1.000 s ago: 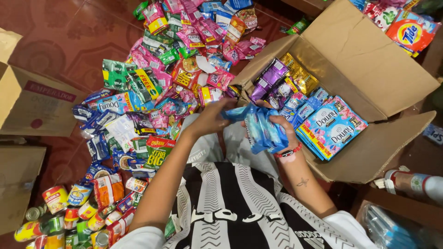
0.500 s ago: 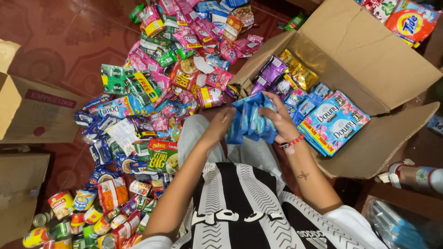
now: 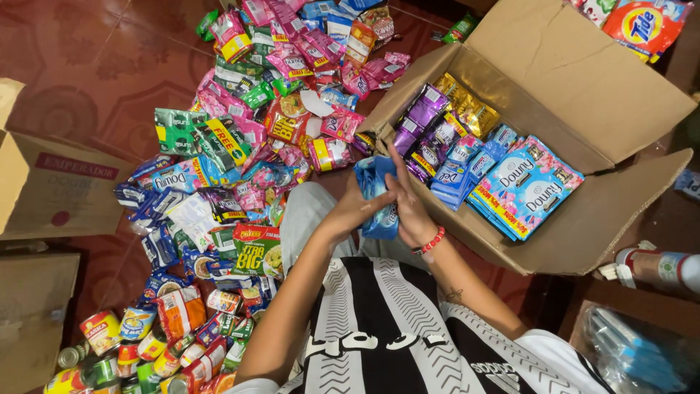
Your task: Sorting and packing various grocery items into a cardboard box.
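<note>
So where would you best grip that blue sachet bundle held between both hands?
Probably across the middle of the blue sachet bundle, from its two flat sides, as the left hand and right hand do now. It stands on end, soft and thin, so a squeeze on the flat faces likely keeps the packets together.

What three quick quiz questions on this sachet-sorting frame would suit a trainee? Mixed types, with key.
1. True or false: both hands press a bundle of blue sachets between them.
2. Where are the light-blue sachet packs? A) on the floor B) in the open cardboard box C) on the lap
3. Which wrist wears the red bead bracelet?

Key: 1 true: left hand and right hand clasp it. 2 B. 3 right.
</note>
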